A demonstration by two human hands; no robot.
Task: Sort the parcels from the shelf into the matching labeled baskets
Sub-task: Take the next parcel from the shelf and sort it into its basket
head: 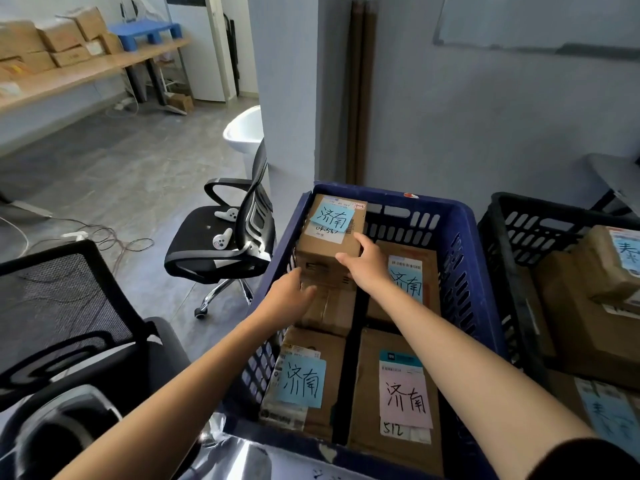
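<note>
A blue plastic basket (460,244) holds several cardboard parcels, each with a handwritten note reading 济南. Both hands grip a small brown parcel (329,244) with a blue note at the basket's far left corner, stacked on another box. My left hand (291,296) presses its near lower side. My right hand (367,265) clasps its right near edge. Below lie a parcel with a blue note (304,382) and one with a pink note (405,396). Another blue-noted parcel (405,282) lies partly under my right forearm.
A black basket (512,237) with other labelled parcels stands to the right. Two black office chairs are on the left, the farther chair (225,244) carrying white controllers. A wall and brown poles rise behind the basket. Boxes sit on a wooden bench (86,71) far left.
</note>
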